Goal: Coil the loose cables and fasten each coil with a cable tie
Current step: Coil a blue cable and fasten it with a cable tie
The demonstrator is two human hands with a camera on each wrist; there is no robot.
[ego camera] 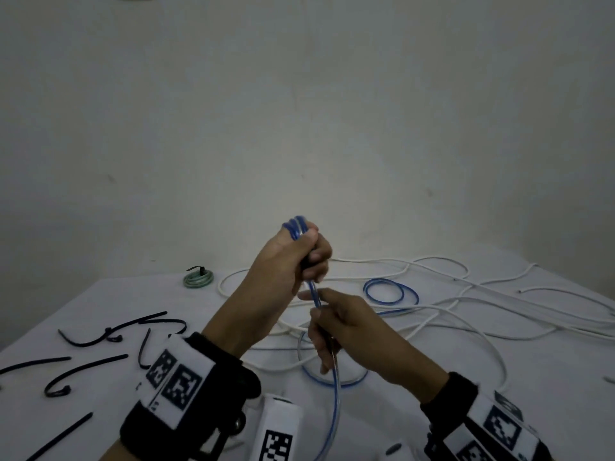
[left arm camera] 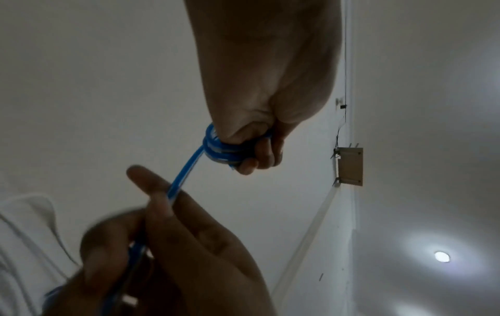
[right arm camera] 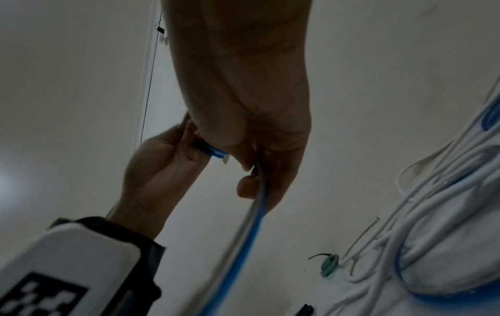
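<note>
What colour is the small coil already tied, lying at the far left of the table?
Pale green coil, fastened with a black tie; clearest in the head view.

No legible text, labels or numbers anywhere.

One blue cable (ego camera: pixel 333 404), one tied green coil (ego camera: pixel 198 279), several white cables (ego camera: pixel 466 304), and about seven black cable ties (ego camera: pixel 86 369).

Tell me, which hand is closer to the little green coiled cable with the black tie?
Left. The left hand, gripping blue cable loops, is raised just right of the green coil; the right hand is farther right, nearer the person.
</note>
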